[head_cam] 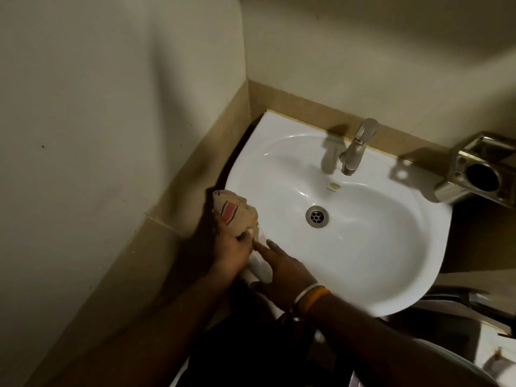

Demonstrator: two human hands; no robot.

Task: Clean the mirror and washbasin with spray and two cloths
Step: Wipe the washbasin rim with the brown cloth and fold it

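The white washbasin (pixel 391 247) fills the middle of the view, with a chrome tap (pixel 356 148) at its back and a metal drain (pixel 317 216) in the bowl. My left hand (pixel 231 248) grips a bunched beige cloth (pixel 237 212) with a pink patch, pressed against the basin's left rim. My right hand (pixel 282 268), with bangles on the wrist, lies right beside it on the front-left rim, fingers stretched straight toward the left hand. No second cloth, spray bottle or mirror is in view.
The basin sits in a corner: a cream wall (pixel 111 135) with a tan tiled skirting close on the left, another wall behind. A shiny metal holder (pixel 480 171) is fixed at the right. A metal pipe or hose (pixel 474 300) runs under the basin's right side.
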